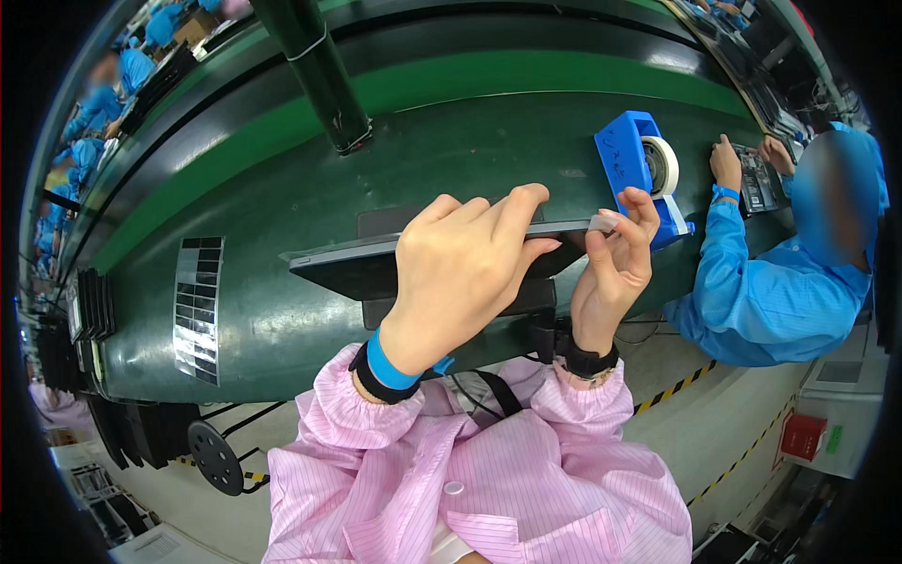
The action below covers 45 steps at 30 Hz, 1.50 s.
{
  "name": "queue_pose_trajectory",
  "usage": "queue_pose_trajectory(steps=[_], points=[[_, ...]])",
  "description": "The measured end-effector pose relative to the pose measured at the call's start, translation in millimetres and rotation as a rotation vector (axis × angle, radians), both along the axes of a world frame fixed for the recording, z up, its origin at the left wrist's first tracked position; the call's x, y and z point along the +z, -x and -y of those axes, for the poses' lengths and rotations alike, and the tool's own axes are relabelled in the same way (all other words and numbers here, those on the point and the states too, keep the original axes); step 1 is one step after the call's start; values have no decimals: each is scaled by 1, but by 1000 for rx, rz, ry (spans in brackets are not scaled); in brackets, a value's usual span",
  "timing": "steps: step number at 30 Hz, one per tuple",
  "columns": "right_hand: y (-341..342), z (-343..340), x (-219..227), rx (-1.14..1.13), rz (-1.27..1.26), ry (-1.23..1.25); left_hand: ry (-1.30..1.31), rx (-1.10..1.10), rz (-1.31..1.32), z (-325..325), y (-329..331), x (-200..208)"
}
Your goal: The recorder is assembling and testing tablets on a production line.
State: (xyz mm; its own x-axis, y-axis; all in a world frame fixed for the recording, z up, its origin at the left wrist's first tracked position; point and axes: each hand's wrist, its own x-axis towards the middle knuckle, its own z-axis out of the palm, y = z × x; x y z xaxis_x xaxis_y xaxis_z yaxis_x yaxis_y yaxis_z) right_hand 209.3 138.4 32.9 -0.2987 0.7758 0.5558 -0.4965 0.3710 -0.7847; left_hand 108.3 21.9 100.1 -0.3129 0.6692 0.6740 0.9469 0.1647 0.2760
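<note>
A thin, flat black panel, like a tablet or a screen, is held on edge above the green bench. My left hand is closed around its middle, with fingers over the top edge and the thumb on the near side. At the panel's right end, my right hand pinches a small clear piece of tape or film between thumb and finger. That piece touches or lies very close to the panel's corner. Beneath the panel sits a dark block or pad, mostly hidden by the panel and my hands.
A blue tape dispenser with a white roll stands beyond my right hand. A sheet of dark rectangular labels lies at left. A green post rises behind. At right, a person in blue handles a circuit-filled device.
</note>
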Motion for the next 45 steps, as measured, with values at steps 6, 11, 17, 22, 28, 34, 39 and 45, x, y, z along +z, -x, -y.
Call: queue_pose_trajectory(steps=[6,11,17,22,28,34,39,45], points=[[-5,-2,11,-39,11,3,10,2,1,1,-1,1],[-20,-12,41,-104,254,-295,11,-5,9,1,0,2],[-28,-14,50,-226,404,-483,11,6,-12,2,2,1],[-34,-8,28,-38,214,-150,0,-18,11,0,0,1],[-28,-1,26,17,110,-28,21,-12,1,2,1,1],[-25,-11,33,-42,-102,55,6,-18,-6,1,0,1],[-26,-7,30,54,9,14,1,-13,-14,1,1,0],[-21,-4,19,72,82,-24,-14,-23,-2,2,-2,0]])
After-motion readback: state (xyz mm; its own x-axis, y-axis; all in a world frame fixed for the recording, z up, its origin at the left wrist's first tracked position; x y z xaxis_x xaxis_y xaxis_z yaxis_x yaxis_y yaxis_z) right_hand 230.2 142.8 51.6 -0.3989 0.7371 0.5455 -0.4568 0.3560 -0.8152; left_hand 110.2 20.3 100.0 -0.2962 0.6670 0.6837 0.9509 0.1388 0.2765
